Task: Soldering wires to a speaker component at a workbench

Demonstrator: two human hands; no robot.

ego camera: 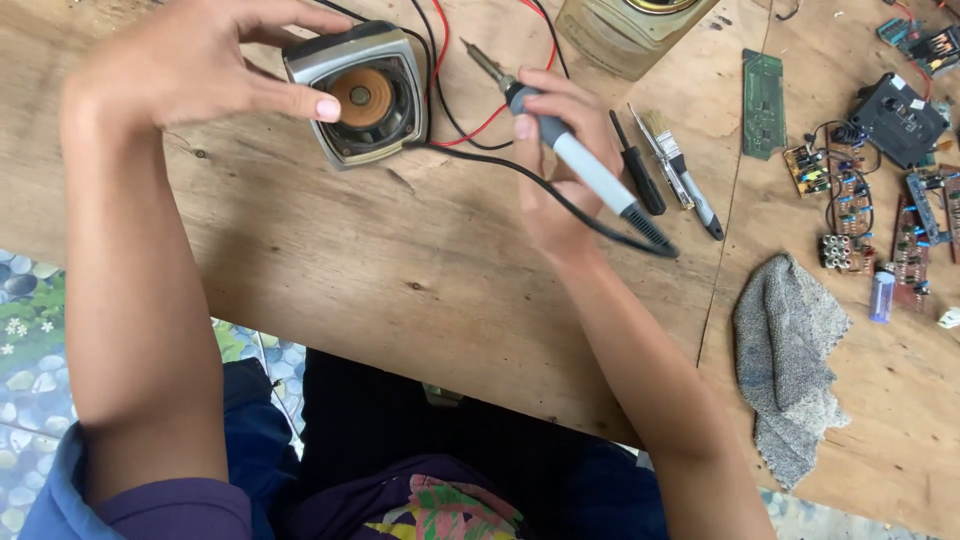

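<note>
My left hand point(195, 62) rests over a small grey speaker box point(362, 95) with a copper-coloured cone, fingers on its top and front rim. My right hand point(550, 165) grips a soldering iron point(575, 150) with a grey handle, its metal tip pointing up-left toward the red and black wires point(470, 125) that run from the speaker. The iron's black cord point(560, 195) loops across the wooden table point(380, 260) under my right hand.
A screwdriver point(638, 165) and a small brush point(680, 170) lie right of my hand. A green circuit board point(763, 103), several populated boards point(850, 190), a black module point(898, 118) and a grey cloth point(790, 360) fill the right side. A clear jar point(625, 30) stands at the back.
</note>
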